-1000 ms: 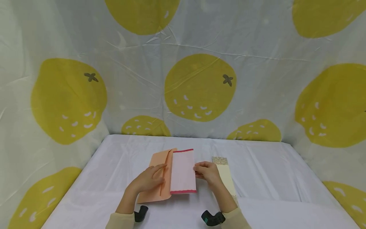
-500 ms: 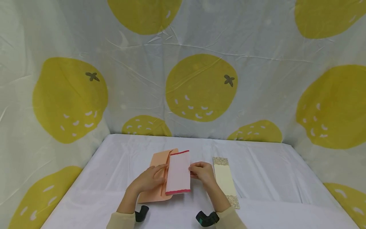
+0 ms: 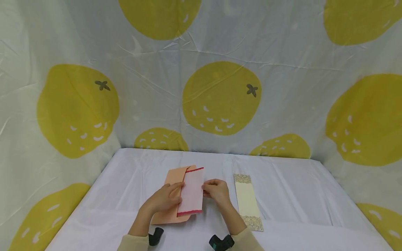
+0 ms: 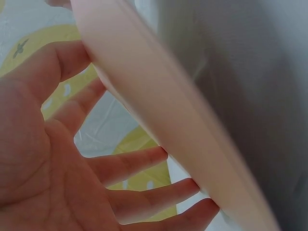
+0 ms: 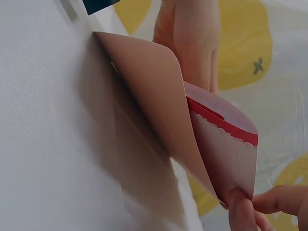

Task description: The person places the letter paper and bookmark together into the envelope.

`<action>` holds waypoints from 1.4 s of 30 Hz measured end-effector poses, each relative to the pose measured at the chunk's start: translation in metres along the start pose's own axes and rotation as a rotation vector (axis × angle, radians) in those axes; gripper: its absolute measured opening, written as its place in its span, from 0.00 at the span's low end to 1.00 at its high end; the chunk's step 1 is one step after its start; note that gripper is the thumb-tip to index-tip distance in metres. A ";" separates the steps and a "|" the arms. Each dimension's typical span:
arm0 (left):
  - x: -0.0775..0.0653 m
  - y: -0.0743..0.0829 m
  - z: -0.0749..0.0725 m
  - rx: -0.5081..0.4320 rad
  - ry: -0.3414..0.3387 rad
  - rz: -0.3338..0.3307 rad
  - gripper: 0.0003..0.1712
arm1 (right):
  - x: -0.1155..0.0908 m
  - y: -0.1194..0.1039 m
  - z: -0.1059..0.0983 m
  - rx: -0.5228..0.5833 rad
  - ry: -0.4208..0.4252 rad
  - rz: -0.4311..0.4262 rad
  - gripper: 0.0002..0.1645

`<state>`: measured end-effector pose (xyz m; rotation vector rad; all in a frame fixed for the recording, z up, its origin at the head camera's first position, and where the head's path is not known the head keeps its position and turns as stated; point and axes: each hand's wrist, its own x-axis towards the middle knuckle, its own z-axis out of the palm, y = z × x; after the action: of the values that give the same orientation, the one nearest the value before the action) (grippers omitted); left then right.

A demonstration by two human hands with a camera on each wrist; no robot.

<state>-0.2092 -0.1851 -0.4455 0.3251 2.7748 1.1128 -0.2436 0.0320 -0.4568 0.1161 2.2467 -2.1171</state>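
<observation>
A peach envelope lies in front of me, its right side raised off the table. A pale pink card with red scalloped edges sits partly inside its opening, and the rest sticks out to the right. My left hand rests on the envelope's upper face, fingers spread. In the left wrist view its fingertips touch the envelope. My right hand pinches the card's right edge between thumb and fingers, also seen in the right wrist view on the card. The card's left part is hidden.
A cream card with patterned gold ends lies on the white-covered table, right of my right hand. A fabric backdrop with yellow fruit prints stands around the table. Black wrist devices sit at both sleeves.
My right hand has moved left with the pink card, which now goes deeper into the envelope. The cream card shows fully. My left hand has stayed nearly in place.
</observation>
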 end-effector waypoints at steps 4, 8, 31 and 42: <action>-0.001 0.001 0.000 0.004 -0.006 -0.011 0.31 | -0.003 0.002 0.004 -0.014 0.003 0.006 0.09; -0.001 0.001 0.000 0.013 -0.007 -0.013 0.31 | -0.003 0.003 0.007 -0.030 -0.001 -0.015 0.08; 0.000 0.001 0.000 0.016 -0.001 -0.009 0.31 | -0.007 0.003 0.031 -0.135 -0.046 -0.092 0.05; 0.000 0.001 0.000 0.018 0.008 -0.029 0.31 | -0.008 0.004 0.040 -0.129 -0.105 -0.067 0.06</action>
<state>-0.2089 -0.1844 -0.4447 0.2816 2.7881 1.0858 -0.2363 -0.0076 -0.4621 -0.0754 2.3481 -1.9519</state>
